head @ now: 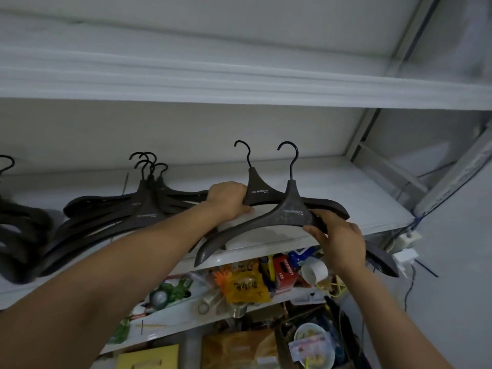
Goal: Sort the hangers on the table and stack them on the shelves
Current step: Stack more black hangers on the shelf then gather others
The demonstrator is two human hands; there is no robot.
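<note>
Two hands are raised to the middle shelf [346, 187] of a white rack, and each holds one dark hanger, so two hangers are in hand. The left hand [229, 201] curls its fingers round the rear hanger [259, 191] beside the neck. This hanger is over the shelf board with its black hook pointing up toward the back wall. The right hand [338, 241] grips the right arm of the front hanger [290, 214] between thumb and fingers. That hanger sits at the shelf's front edge, and both of its arm tips reach out past the edge. Whether either hanger rests on the board cannot be told. Both carry small pale lettering on the neck.

Further left on the same shelf lies one stack of hangers [111, 217] of the same dark kind. Four hooks show at its top, crowded together. At the shelf's far left end is a second dark pile [18, 225] with one hook in sight; its count cannot be made out.

One more white shelf [239, 83] runs above the middle shelf. Below the middle shelf a lower board holds clutter, among it one yellow packet [247, 286], one red box [285, 270] and one white roll [315, 271]. Lower still sits one pale bowl [314, 347].
</note>
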